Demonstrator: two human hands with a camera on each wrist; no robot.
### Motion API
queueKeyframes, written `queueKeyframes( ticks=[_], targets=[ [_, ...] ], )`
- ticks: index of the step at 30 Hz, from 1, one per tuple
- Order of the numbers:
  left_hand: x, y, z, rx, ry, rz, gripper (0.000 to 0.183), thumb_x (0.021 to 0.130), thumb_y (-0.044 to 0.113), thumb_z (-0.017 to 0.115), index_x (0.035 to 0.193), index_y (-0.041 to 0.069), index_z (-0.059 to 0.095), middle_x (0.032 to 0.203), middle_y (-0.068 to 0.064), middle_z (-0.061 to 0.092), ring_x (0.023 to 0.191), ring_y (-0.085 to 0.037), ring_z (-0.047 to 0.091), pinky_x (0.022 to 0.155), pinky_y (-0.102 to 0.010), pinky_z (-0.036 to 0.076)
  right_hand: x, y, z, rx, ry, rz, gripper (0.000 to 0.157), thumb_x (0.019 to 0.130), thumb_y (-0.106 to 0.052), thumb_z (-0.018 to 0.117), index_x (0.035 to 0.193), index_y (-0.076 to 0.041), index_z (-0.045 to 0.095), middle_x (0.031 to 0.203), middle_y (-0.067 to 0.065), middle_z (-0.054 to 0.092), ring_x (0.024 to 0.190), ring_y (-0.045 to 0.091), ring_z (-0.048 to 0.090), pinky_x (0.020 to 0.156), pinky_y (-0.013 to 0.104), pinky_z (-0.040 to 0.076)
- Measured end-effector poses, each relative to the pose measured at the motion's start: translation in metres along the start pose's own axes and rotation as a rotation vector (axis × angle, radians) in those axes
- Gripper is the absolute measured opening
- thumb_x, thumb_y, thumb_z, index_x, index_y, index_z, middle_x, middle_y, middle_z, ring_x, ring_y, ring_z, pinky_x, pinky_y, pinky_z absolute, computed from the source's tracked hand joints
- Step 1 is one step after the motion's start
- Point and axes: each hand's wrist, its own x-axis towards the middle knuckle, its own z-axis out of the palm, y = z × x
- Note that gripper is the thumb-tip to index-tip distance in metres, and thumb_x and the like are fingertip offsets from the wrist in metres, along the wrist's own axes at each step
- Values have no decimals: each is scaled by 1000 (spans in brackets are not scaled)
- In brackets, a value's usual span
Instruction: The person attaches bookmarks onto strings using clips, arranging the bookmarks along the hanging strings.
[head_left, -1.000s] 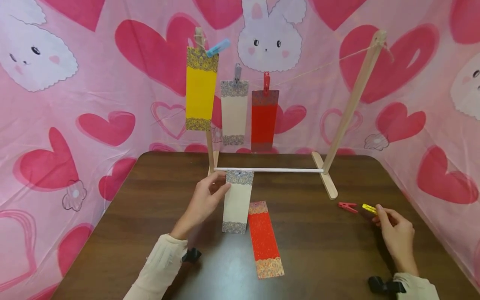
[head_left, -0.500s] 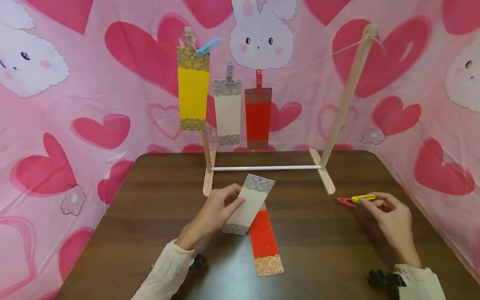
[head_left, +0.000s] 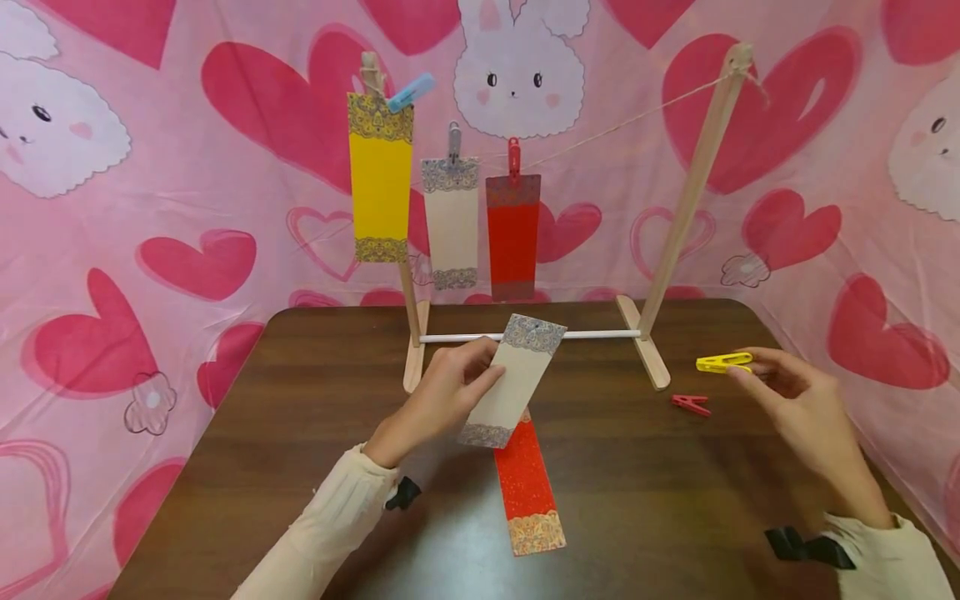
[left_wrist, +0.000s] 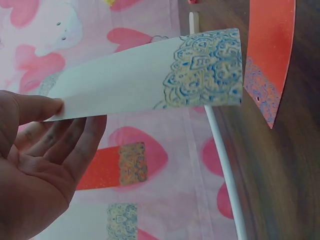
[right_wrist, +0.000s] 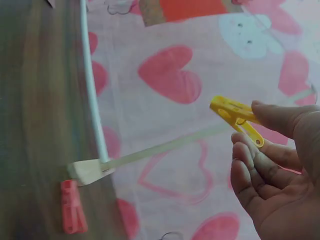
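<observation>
My left hand point(head_left: 442, 392) pinches a cream bookmark-like card point(head_left: 513, 379) with lacy blue-grey ends by its left edge, thumb in front and fingers behind. The card is tilted to the right, above the table and overlapping the top of a red card point(head_left: 528, 483) that lies there. In the left wrist view the patterned end of the cream card point(left_wrist: 205, 70) points away from the hand. Over at the right, my right hand point(head_left: 802, 408) holds a yellow clothespin point(right_wrist: 235, 115) by its handle ends between thumb and fingers. Below it on the table lies a red clothespin point(head_left: 692, 405).
A wooden stand with a white crossbar point(head_left: 600, 334) and a string point(head_left: 622, 125) stands at the back. On it hang a yellow card point(head_left: 380, 179), another cream card point(head_left: 452, 225) and another red card point(head_left: 513, 242), with blue, grey and red clothespins. Patterned cloth surrounds the table.
My left hand has lifted the cream card off the table, tilting it and moving it right and up. My right hand has raised the yellow clothespin off the table beside the red one.
</observation>
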Motion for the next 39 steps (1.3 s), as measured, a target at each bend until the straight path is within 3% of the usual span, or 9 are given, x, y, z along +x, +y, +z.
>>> queueKeyframes(
  ticks=[8,14,17,24,29,33,36,39],
  targets=[
    [14,2,0,31,-6,6,8,94,8,69,101,6,66,89,-3,73,72,-8,68,66,-23,55,15,-28,-7,0,42,-89,33,82,4,77,114,3,67,92,-19,67,78,-6,61,71,4,46],
    [30,1,0,-68,27,-53,7,93,6,69,99,5,65,90,-6,72,77,-11,69,71,-25,58,29,-56,-14,-1,29,-139,34,80,5,79,112,2,68,99,-13,68,85,-4,64,80,5,46],
    [40,1,1,-109,50,-75,7,94,7,68,100,5,65,93,-6,72,79,-12,69,73,-27,58,39,-70,-18,-35,26,-184,37,78,3,81,113,1,68,101,-15,67,87,-3,62,84,3,43],
    [64,2,4,-155,107,-83,9,95,7,67,101,3,64,92,-8,72,72,-14,67,64,-27,54,64,-99,-23,-114,18,-351,42,75,5,84,113,1,67,103,-23,63,89,-4,58,88,3,40],
    [80,4,5,-241,111,-88,11,95,5,66,105,1,63,96,-12,73,80,-16,71,72,-34,59,80,-114,-21,-183,30,-442,45,71,7,85,112,1,67,99,-29,58,87,-8,54,84,5,39],
    [92,7,5,-297,130,-93,12,95,6,66,107,1,63,99,-13,72,81,-19,72,73,-45,60,93,-124,-18,-200,63,-551,48,67,9,86,112,1,71,96,-12,67,86,-13,54,78,8,38],
    [101,9,7,-328,167,-95,13,95,6,66,106,0,63,98,-15,72,78,-22,72,71,-42,60,101,-132,-15,-213,69,-616,49,67,9,86,113,0,73,96,6,71,88,-14,54,78,6,39],
    [109,10,9,-365,201,-99,14,95,5,66,106,-3,63,98,-19,72,76,-28,72,68,-36,60,107,-141,-12,-213,59,-645,49,68,8,86,114,0,72,97,15,72,90,-14,54,80,7,39]
  ],
)
